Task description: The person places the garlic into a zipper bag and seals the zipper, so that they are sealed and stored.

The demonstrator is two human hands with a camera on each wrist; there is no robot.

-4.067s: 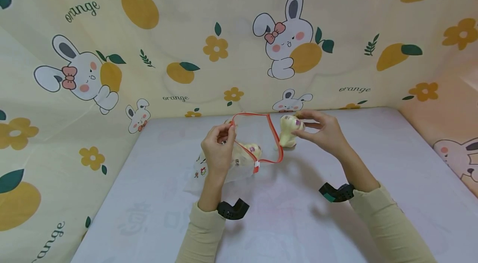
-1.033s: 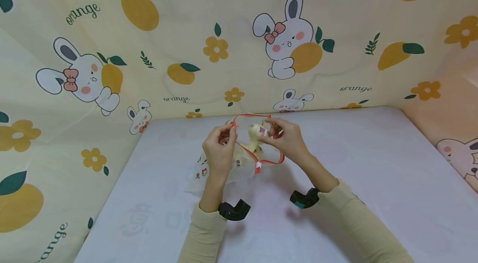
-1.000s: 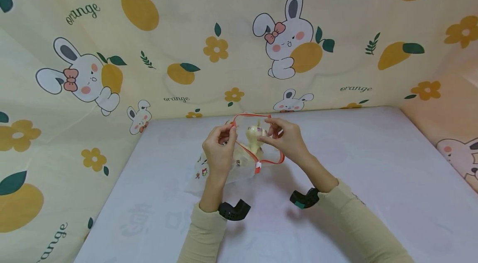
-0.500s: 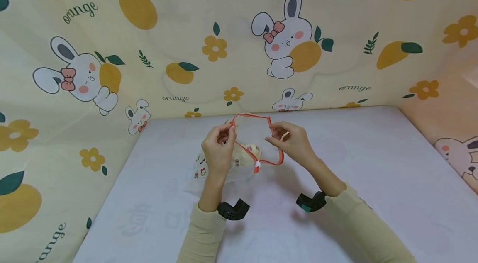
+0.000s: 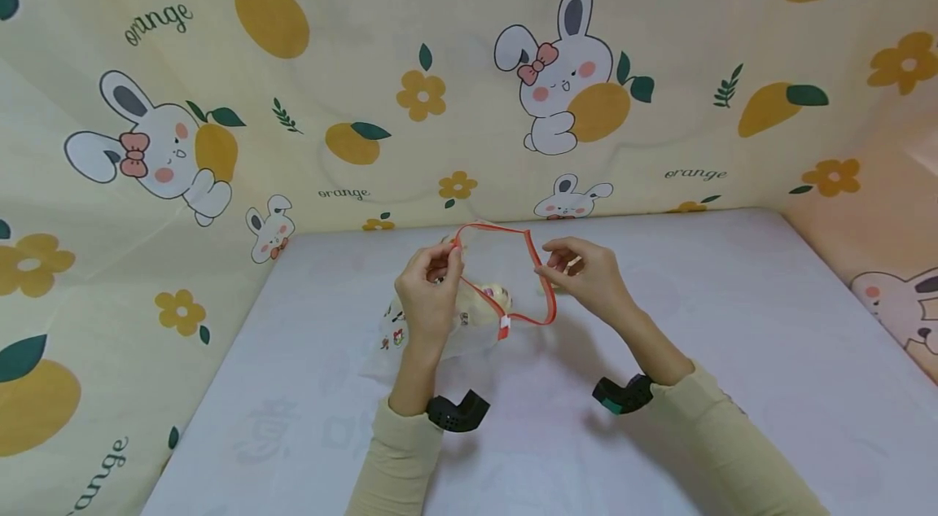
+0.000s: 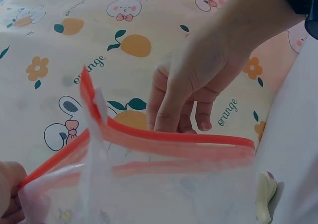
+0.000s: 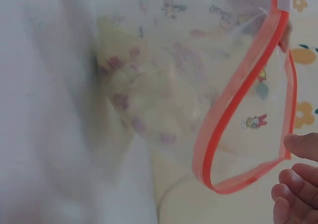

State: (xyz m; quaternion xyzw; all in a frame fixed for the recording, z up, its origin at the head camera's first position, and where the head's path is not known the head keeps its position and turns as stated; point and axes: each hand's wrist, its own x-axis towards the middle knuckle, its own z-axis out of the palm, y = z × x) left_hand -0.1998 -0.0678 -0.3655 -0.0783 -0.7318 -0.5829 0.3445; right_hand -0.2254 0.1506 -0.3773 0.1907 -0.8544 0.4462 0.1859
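1 cream cloth, printed with rabbits, oranges and flowers, forms the far wall. 1 white-covered table spreads in front of it. 2 beige sleeves reach in from the near edge. Toward the far side of the table, left of centre, sits 1 translucent plastic bag with small coloured prints, its mouth spread wide and edged in red trim. The left hand pinches the trim at the left, thumb and fingers clamped on it. The right hand is at the right stretch of trim, thumb and fingers apart and loosely bent; I cannot tell whether the thumb touches it. 2 black cameras sit 1 on each wrist. At least 1 cream figure is inside the bag; 1 more pale figure, partly hidden, is on the table to the right of the bag. 1 white slider sits on the trim's near side.
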